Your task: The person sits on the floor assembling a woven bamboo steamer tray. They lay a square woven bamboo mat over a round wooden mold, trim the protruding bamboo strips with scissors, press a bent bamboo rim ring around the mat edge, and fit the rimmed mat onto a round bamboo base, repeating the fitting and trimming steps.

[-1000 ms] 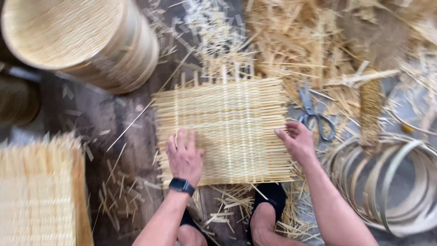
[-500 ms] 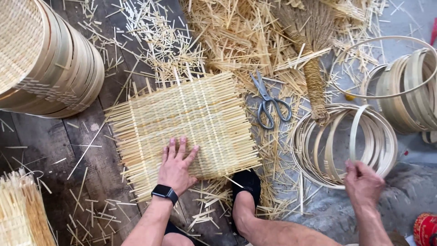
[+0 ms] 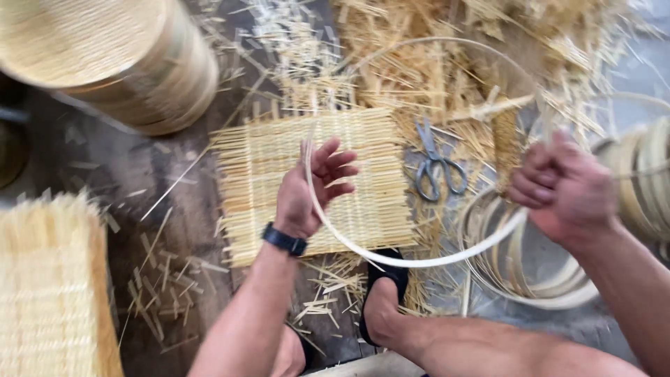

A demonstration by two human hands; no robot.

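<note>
**Bamboo hoop held over woven mat**

Bamboo hoop [image 3: 419,262], pale and thin, held in the air between both hands. Right hand [image 3: 567,187] fisted tight on its right side. Left hand [image 3: 312,188] at its left side, fingers loosely curled, strip running past the palm; firm hold or not, cannot tell. Under the left hand: square woven mat [image 3: 317,183]. Between the hands, on the straw: scissors [image 3: 437,162]. Below the right hand: stacked hoops [image 3: 530,279]. Sandalled foot [image 3: 382,307] under the hoop's low arc.

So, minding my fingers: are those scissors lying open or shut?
Open. The scissors lie flat beside the woven mat, handle loops apart and blades slightly spread.
</note>
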